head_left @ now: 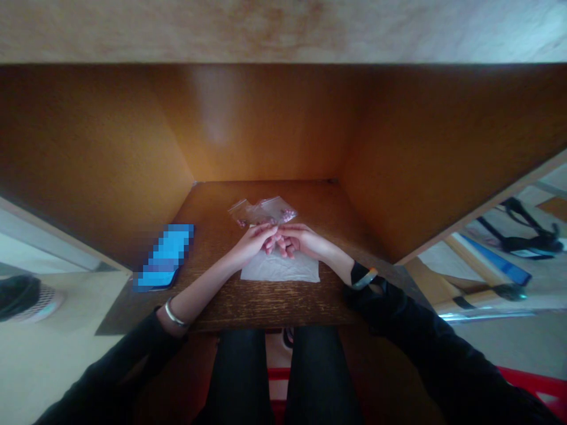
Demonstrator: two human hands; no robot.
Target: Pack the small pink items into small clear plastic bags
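Note:
My left hand (260, 238) and my right hand (299, 237) meet at the fingertips over a white tissue-like sheet (280, 271) on the brown wooden desk. Both hands have their fingers curled in, with thumbs and forefingers pressed together. Whatever they pinch is too small to make out. Just behind them lie clear zip bags: one (275, 206) has small pink beads in its corner, and another bag (240, 210) to its left holds a few dark pink pieces.
A phone (166, 257) with a blurred blue screen lies left on the desk (274, 307). Wooden panels (270, 124) enclose the desk at the back and sides. A waste basket (42, 304) stands on the floor at left. Dark straps (522, 236) and boards are outside the right panel.

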